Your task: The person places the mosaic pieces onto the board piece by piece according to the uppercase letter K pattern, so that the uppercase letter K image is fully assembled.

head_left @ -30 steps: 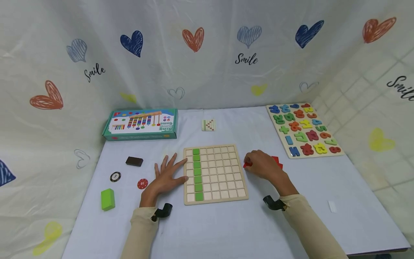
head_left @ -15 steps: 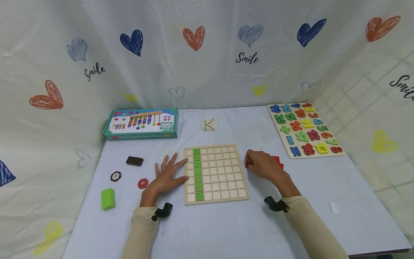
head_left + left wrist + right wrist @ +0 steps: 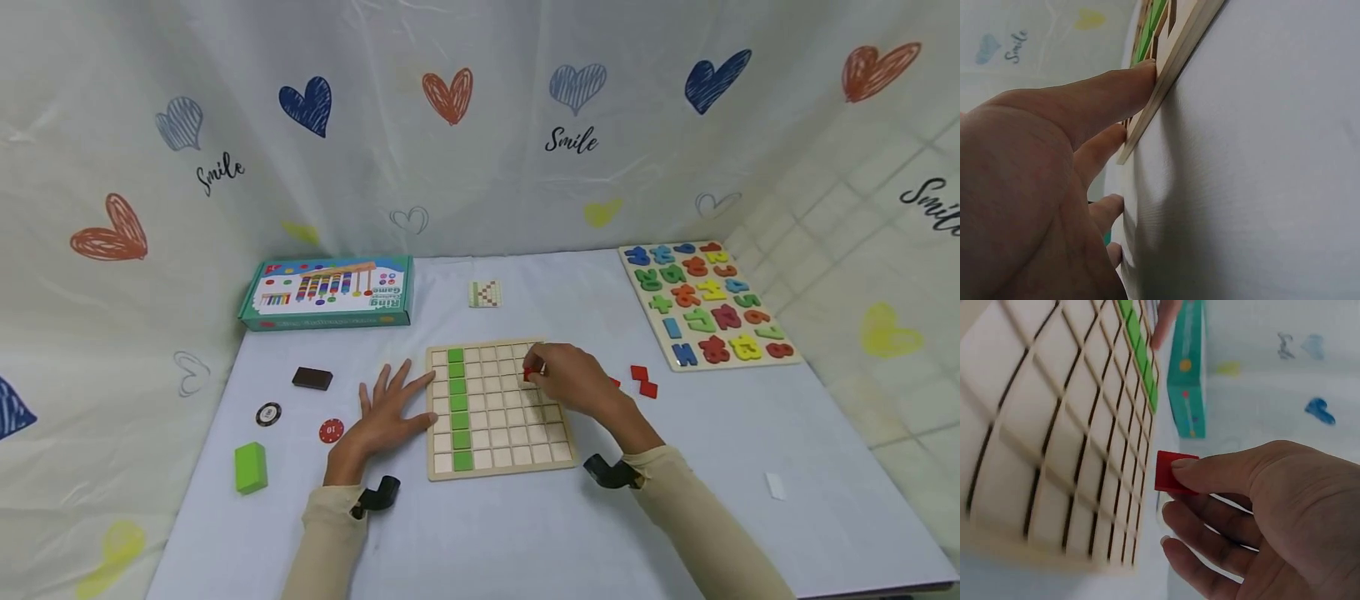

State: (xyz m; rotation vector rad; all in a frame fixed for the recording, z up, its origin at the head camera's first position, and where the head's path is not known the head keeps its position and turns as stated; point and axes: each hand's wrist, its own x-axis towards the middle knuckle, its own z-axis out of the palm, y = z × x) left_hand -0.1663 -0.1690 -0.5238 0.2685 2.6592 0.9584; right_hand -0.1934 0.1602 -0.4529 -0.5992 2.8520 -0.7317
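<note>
A wooden grid board (image 3: pixel 501 477) lies mid-table, its second column from the left filled with green square tiles (image 3: pixel 460 421). My left hand (image 3: pixel 384 421) is spread at the board's left side; in the left wrist view its thumb and index fingertip rest on the wooden edge. Over the board's upper right squares, my right hand (image 3: pixel 573 379) pinches a red square tile (image 3: pixel 1172 472) between thumb and fingers. Several more red tiles (image 3: pixel 648 389) lie on the cloth to the right, one partly hidden behind the hand.
Behind the board lies a small pattern card (image 3: pixel 484 293). A Ring Game box (image 3: pixel 330 292) sits back left, a number puzzle board (image 3: pixel 708 304) back right. On the left are a dark block (image 3: pixel 312 378), a black chip (image 3: pixel 267 414), a red chip (image 3: pixel 331 431) and a green block (image 3: pixel 251 468).
My right hand has moved left from the red tiles beside the board to over its upper right part, carrying one tile. The left hand has stayed in place.
</note>
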